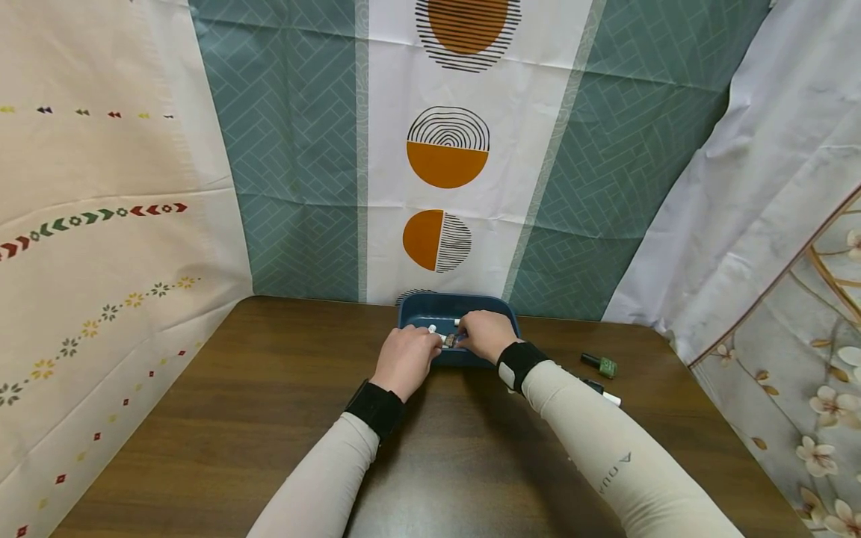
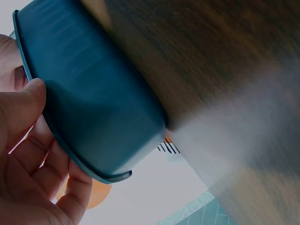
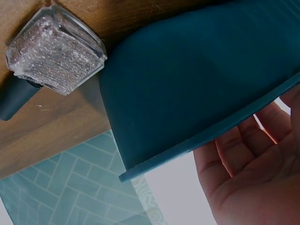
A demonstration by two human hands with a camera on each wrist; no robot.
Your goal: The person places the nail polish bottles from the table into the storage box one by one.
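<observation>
A dark blue plastic bin point(image 1: 452, 300) stands at the back of the wooden table, with both hands at its near side. My left hand point(image 1: 405, 360) reaches over the rim, fingers curled; its fingertips meet the white end of a small nail polish bottle point(image 1: 451, 341). From the other side my right hand point(image 1: 487, 332) pinches the same small bottle. In the left wrist view the thumb lies by the rim of the bin point(image 2: 89, 93). The right wrist view shows curled fingers point(image 3: 229, 150) behind the rim. Both wrist views hide the held bottle behind the bin wall.
Other white-capped pieces point(image 1: 433, 329) lie inside the bin. Right of it on the table point(image 1: 282, 388) lie a green nail polish bottle point(image 1: 608, 367) with a black cap and a white item point(image 1: 612, 399), partly behind the right arm. A silver glitter polish bottle point(image 3: 58, 51) lies beside the bin.
</observation>
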